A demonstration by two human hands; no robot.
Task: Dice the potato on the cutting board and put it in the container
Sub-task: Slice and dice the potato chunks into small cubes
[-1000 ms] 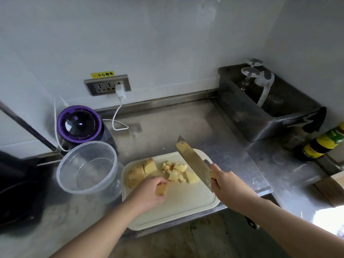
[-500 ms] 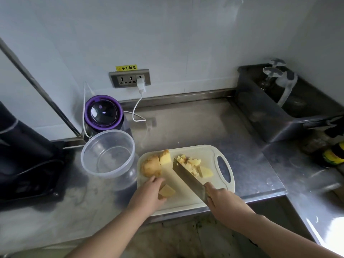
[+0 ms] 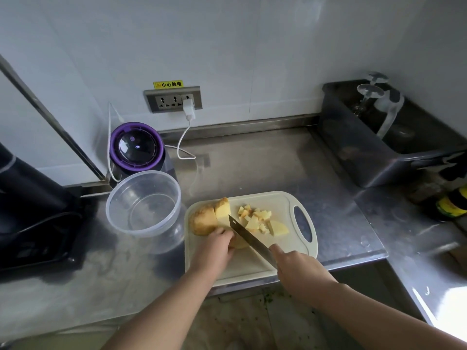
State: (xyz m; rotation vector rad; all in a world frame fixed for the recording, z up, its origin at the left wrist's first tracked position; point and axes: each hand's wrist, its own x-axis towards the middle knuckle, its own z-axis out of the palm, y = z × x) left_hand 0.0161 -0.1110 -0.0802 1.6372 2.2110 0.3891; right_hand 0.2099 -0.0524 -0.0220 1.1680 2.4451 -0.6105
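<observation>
At the steel bench [image 3: 252,168]'s front edge, fingers of your left hand [image 3: 214,251] are clamping a pale potato slice [image 3: 238,245] to the rounded cutting board [image 3: 252,270]; your right hand [image 3: 295,271] is gripping the flat knife [image 3: 249,237].

Your left hand [image 3: 214,251] covers most of the pale yellow potato slice [image 3: 240,245]; your right hand [image 3: 298,269] hides the handle of the broad steel knife [image 3: 250,238]. The dark yellow-labelled bottle [image 3: 452,205] runs off the right edge.
</observation>
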